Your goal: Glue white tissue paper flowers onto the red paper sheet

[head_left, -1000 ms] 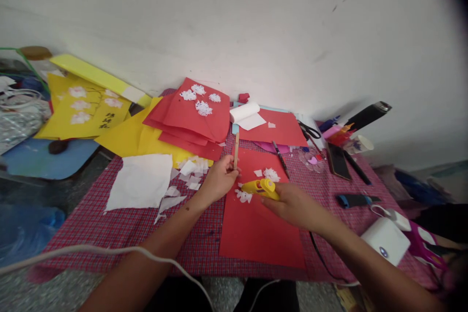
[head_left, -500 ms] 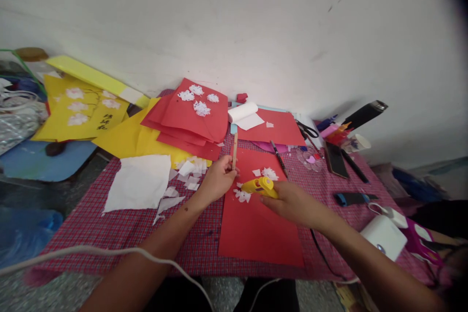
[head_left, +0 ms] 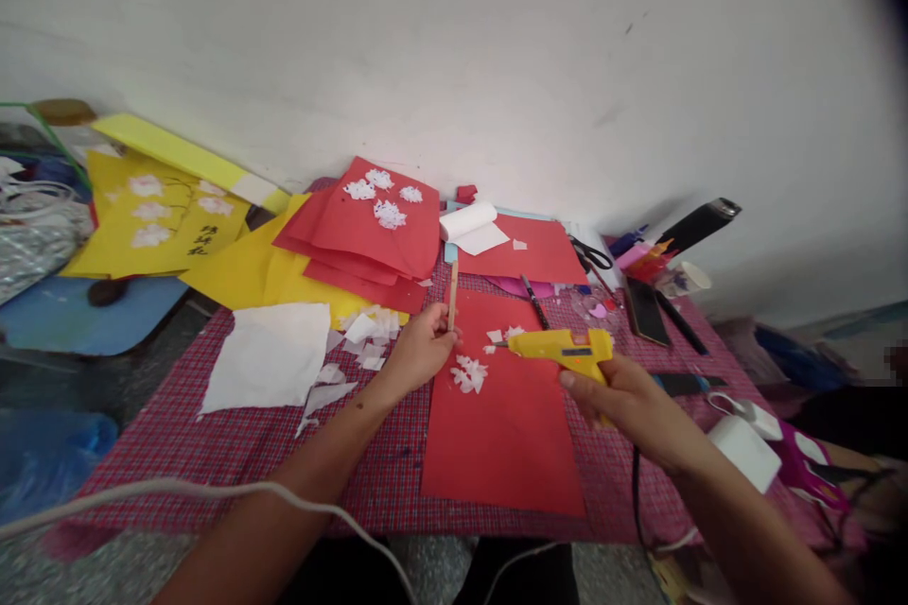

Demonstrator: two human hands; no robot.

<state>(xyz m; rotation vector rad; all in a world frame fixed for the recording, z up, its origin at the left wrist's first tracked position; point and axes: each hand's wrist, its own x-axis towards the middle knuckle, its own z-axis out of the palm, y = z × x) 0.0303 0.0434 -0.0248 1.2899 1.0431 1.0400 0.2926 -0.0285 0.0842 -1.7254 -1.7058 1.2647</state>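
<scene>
A yellow hot glue gun (head_left: 567,345) is gripped in my right hand (head_left: 628,397), its nozzle pointing left above the red paper sheet (head_left: 503,454). My left hand (head_left: 424,348) pinches a thin wooden stick (head_left: 453,298) that stands roughly upright near the sheet's left edge. Just right of those fingers, a cluster of white paper bits (head_left: 469,374) lies on the red sheet. A second white cluster (head_left: 514,334) is partly hidden behind the glue gun, with a small loose white piece (head_left: 494,337) beside it.
White paper scraps (head_left: 369,331) and a white tissue square (head_left: 266,359) lie to the left. Behind are stacked red sheets with white flowers (head_left: 389,214) and a paper roll (head_left: 469,221). Scissors (head_left: 590,253), a phone (head_left: 646,312) and a white charger (head_left: 744,452) sit to the right.
My right hand has drawn the glue gun right and turned it side-on, uncovering the near white cluster. My left hand stays in place with the stick.
</scene>
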